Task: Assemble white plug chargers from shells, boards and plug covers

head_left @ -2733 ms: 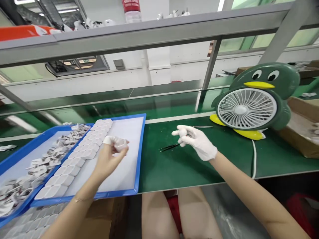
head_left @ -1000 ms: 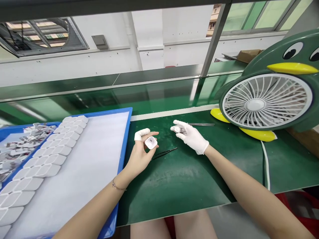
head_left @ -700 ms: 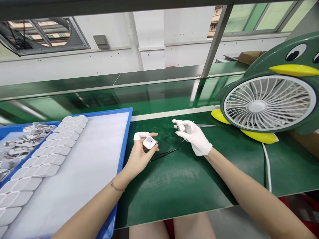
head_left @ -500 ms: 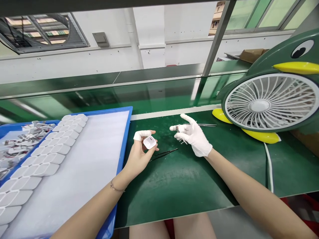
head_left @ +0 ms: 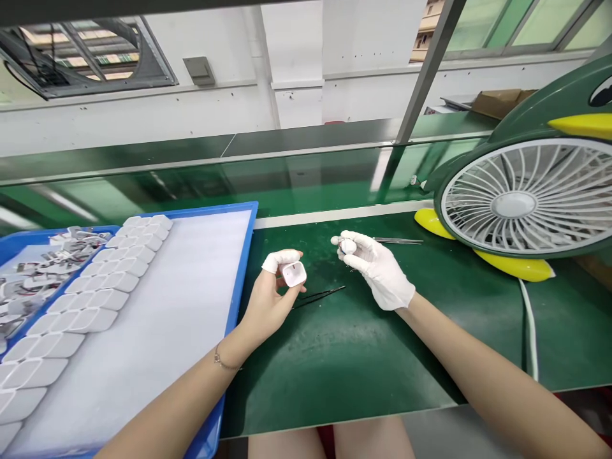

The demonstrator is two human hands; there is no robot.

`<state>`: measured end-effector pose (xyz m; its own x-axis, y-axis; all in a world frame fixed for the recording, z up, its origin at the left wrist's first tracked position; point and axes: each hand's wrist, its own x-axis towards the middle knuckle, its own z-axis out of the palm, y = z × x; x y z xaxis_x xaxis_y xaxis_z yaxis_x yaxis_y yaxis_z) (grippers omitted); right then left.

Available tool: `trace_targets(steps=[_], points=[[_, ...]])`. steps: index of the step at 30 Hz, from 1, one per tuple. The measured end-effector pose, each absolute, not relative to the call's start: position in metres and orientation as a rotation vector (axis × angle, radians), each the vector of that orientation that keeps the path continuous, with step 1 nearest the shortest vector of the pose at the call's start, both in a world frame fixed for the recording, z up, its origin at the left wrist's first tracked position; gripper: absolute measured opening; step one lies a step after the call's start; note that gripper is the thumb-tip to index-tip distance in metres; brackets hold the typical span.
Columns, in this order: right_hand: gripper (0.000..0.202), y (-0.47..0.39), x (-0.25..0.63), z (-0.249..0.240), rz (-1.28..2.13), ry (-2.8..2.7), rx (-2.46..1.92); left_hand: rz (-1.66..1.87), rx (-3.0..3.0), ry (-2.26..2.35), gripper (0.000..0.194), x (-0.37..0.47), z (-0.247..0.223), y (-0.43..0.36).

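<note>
Across the green desk (head_left: 382,363), in front of a white wall: low, close work between two hands. Just shifted: right grip (head_left: 385,280), gloved in white, folded in more tightly around a small white part (head_left: 348,246), with its rounded face turned into view. Pinching it near the fingertips, with fine dark bits just below, too small to make out. Looks like a steadier hold than with a finger raised.

In left grip (head_left: 268,303), bare but for a white covering on a finger: a white shell (head_left: 294,274), pinched between thumb and fingers, tilted slightly more, hollow side toward the camera. Held over the desk, just beside the blue tray (head_left: 241,274), near the part but apart from it.

Partly behind the left grip, black tweezers (head_left: 325,294); beyond the right grip, silver tweezers (head_left: 396,241). In the tray, rows of white pieces (head_left: 115,282) along the far left side; farther left, a heap of wired parts (head_left: 67,252). To the right, a green fan (head_left: 514,205), upright on yellow feet.
</note>
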<state>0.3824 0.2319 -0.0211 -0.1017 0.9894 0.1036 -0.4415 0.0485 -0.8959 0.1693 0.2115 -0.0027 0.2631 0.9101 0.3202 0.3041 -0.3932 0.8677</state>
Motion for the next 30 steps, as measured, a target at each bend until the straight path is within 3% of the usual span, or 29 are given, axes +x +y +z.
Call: trace_targets(steps=[6,13,21,26,30], points=[[0.048,0.226,0.377,-0.014,1.393,-1.05,-0.809,0.983,2.625,1.406,0.037,0.15,0.015,0.22],[0.042,0.229,0.378,-0.022,1.341,-1.034,-0.898,0.245,2.966,1.545,0.042,0.144,0.01,0.229],[0.042,0.228,0.376,-0.02,1.379,-1.004,-0.872,0.531,2.83,1.836,0.044,0.127,0.028,0.231],[0.053,0.224,0.373,-0.02,1.271,-1.074,-0.924,0.885,2.321,1.546,0.035,0.14,0.027,0.224],[0.03,0.214,0.37,-0.016,1.111,-1.395,-0.899,0.895,1.925,1.198,0.041,0.158,0.024,0.209]])
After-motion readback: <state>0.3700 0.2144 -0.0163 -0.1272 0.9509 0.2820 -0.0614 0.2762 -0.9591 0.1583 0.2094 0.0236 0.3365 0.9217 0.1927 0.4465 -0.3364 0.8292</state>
